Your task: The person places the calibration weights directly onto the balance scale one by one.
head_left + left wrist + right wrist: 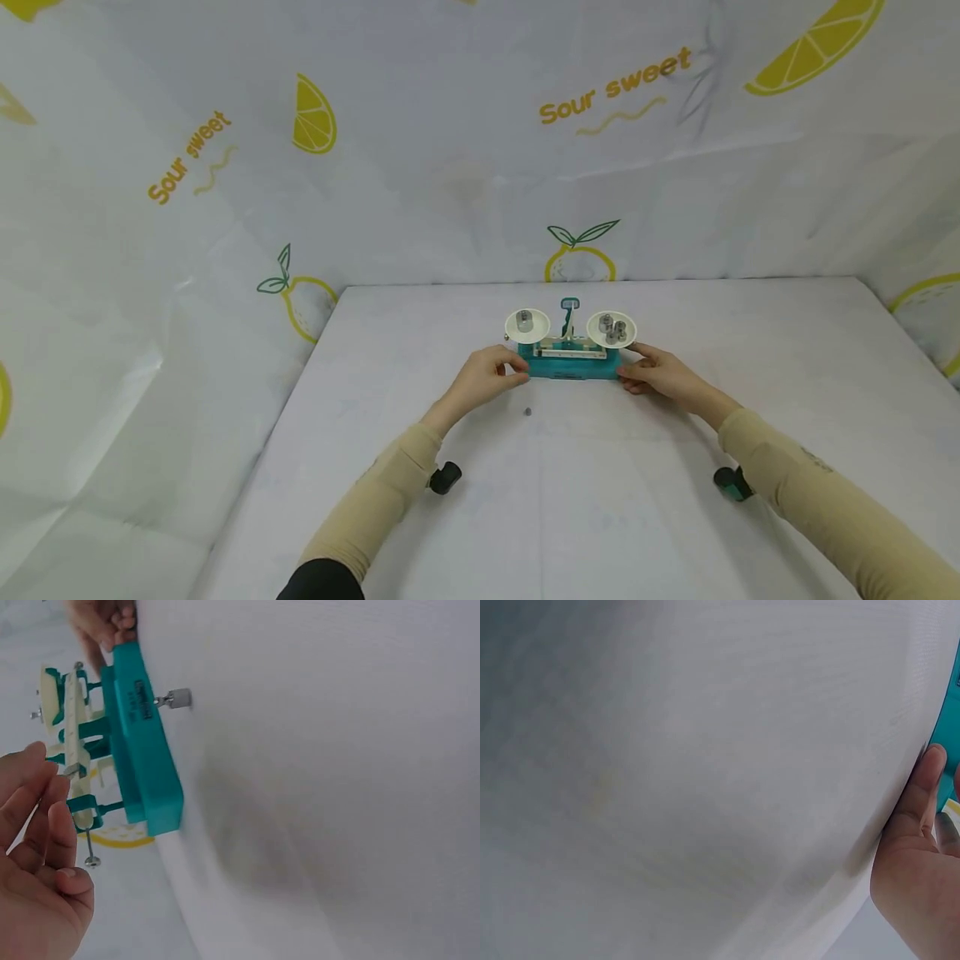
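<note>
Balance scale (572, 354), light rigid plastic with loose weights (612, 328) on its pans (likely to tip), grasped at teal base ends: left hand (491, 377) at 9 o'clock, right hand (660, 373) at 3 o'clock.

Two bare hands in view, the left hand (491, 375) and the right hand (660, 375), no gloves, no rings, no watch showing. Long beige sleeves (390, 492) cover both arms down to the wrists, snug and ribbed-looking at the cuffs. On the right sleeve (817, 492) there's a small dark marking along the forearm, too small to read. Near the left elbow a black layer (322, 579) peeks out beneath the beige. Under each wrist sits a small black camera unit (445, 477), the right one (731, 483) with a touch of teal.
</note>
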Available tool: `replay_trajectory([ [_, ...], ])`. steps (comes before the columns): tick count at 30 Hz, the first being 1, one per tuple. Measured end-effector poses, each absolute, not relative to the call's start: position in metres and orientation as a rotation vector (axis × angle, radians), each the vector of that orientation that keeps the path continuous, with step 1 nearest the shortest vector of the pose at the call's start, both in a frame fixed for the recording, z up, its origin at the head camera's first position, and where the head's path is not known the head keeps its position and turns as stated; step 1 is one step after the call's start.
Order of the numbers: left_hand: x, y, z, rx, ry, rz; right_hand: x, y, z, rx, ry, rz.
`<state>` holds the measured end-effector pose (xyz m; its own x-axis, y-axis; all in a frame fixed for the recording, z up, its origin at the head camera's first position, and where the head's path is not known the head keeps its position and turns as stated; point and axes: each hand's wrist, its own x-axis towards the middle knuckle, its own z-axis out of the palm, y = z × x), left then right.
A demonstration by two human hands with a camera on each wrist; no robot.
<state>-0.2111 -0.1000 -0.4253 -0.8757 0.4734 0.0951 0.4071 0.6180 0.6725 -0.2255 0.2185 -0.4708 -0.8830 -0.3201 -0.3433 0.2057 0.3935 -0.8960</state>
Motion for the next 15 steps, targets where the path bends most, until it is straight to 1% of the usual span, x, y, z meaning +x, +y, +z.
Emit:
replay_trajectory([
  [8,-0.207,-0.1,-0.446,0.715,2.618,1.062,-0.226,0.219,-0.47,-0.09,2.186,-1.499],
  [15,-0.206,-0.101,-0.455,0.654,2.576,1.049,-0.224,0.217,-0.468,-0.076,2.189,-1.5],
])
